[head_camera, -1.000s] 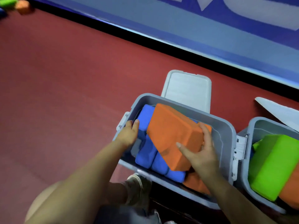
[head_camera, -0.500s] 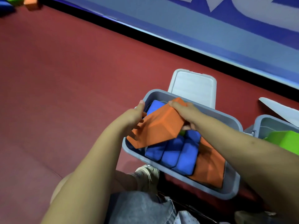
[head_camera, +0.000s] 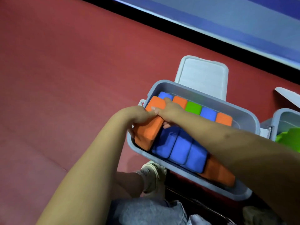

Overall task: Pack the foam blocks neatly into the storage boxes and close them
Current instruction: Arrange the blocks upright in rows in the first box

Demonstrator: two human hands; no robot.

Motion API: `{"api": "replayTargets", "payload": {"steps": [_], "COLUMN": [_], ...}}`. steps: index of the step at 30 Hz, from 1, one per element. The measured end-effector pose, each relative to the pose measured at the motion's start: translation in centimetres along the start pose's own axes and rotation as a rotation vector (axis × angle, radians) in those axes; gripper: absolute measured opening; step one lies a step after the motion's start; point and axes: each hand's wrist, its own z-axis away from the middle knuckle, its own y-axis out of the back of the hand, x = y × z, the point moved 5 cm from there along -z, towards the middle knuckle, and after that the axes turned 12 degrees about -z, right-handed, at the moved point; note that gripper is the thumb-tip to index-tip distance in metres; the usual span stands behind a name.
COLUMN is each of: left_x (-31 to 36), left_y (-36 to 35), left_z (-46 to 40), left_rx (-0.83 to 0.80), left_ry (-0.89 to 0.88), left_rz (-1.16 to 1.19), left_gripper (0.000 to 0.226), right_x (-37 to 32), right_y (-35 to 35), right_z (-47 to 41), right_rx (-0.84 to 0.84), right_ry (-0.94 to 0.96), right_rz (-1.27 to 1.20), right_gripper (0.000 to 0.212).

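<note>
Both hands on orange block

Both forearms were bare, with no sleeves, watch or rings showing on the left hand or the right hand. The person wore grey denim shorts and a pale, worn sneaker with a short grey sock.

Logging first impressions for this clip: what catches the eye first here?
Both hands, left hand and right hand, grip a big orange block at the left end of the grey box. Blue blocks fill its middle, and its lid lies behind on the red floor.
</note>
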Motion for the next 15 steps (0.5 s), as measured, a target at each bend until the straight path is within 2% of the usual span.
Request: {"api": "replayTargets", "payload": {"steps": [3,6,9,12,15], "left_x": [-1.5,-2.7,-2.7,-3.3,-4.2], "left_y": [-0.7,-2.1,-2.4,-2.5,-2.8], "left_z": [-1.3,-2.3,-2.6,-2.9,-3.7], "left_rx": [-0.027,-0.077,-0.052,-0.035,-0.018], "left_ry": [0.038,0.063,0.048,0.043,0.031], "left_rz": [-0.099,-0.173,-0.136,-0.071,-0.057], "left_gripper": [0.054,0.052,0.056,0.052,0.047], "right_x": [1.4,3.7,4.8,5.4,7.7], "right_y": [-1.1,-2.2,-2.5,-2.6,-4.8], "right_z": [-0.2,-0.3,0.2,1.9,3.3], "right_rx": [-0.102,-0.158,-0.074,0.069,-0.027], "right_ry": [0.057,0.082,0.190,0.408,0.481], "right_rz": [0.048,0.112,0.188,0.417,0.608], "right_gripper": [0.080,0.084,0.080,0.066,0.060]}}
